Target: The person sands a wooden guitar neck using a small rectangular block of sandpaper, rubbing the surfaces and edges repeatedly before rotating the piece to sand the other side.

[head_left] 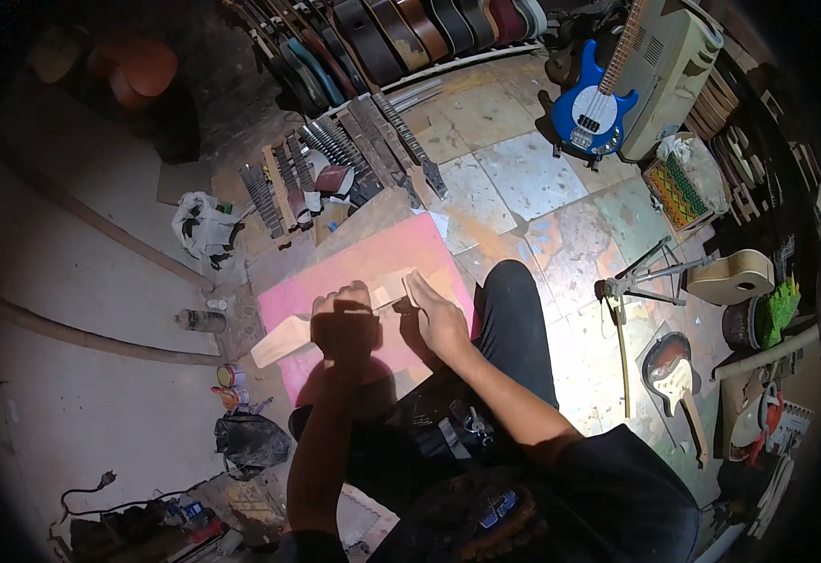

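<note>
A pale, unfinished wooden guitar neck (282,342) lies slantwise over a pink board (401,239) in front of me. Its broad end points left, past the board's edge. My left hand (343,324) is closed in a fist around the middle of the neck, partly in shadow. At the right end of the wood, my right hand (437,319) grips it, fingers straight along the end and thumb on the near side. A small dark patch shows under that thumb; I cannot make out what it is. Both palms are hidden.
Fretted necks and files (331,164) lie beyond the board, below a row of guitar bodies (401,38). A blue bass guitar (591,108) leans at the far right. A metal stand (640,281) and a sunburst guitar (673,375) are on the right. Cans (230,376) stand left.
</note>
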### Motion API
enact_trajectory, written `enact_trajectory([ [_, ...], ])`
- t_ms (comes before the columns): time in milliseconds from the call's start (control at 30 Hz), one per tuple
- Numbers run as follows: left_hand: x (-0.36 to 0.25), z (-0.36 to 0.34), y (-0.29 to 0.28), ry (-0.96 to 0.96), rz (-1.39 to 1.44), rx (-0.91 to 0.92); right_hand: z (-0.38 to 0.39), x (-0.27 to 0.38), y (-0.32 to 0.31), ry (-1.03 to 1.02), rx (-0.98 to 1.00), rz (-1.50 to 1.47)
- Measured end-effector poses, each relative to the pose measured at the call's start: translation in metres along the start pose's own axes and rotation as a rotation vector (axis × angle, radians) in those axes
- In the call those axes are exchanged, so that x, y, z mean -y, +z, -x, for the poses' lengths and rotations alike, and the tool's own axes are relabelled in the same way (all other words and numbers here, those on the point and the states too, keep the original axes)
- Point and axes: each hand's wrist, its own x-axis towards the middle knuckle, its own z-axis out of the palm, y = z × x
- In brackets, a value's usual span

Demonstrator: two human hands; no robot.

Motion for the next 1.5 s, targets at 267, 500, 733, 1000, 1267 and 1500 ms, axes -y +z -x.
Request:
enact_trajectory([
  [267,0.0,-0.005,-0.006,-0.035,-0.01,0.128,-0.005,0.001,0.002,-0.045,-0.041,0.015],
  [500,0.005,-0.01,-0.008,-0.025,-0.03,0.118,0.001,0.005,0.009,-0.051,-0.05,0.001],
  [733,0.006,-0.01,0.0,-0.015,-0.061,0.068,0.008,0.002,0.012,-0.105,-0.088,-0.028],
  [1000,0.009,-0.014,-0.004,-0.048,-0.03,0.186,0.011,0.0,0.011,-0.035,-0.042,-0.027],
  [1267,0.01,-0.028,-0.021,-0.084,-0.018,0.345,-0.001,0.008,0.009,-0.05,-0.037,0.02],
  [1500,0.005,-0.027,-0.02,-0.081,-0.026,0.376,-0.023,-0.009,0.015,-0.003,-0.035,0.069],
])
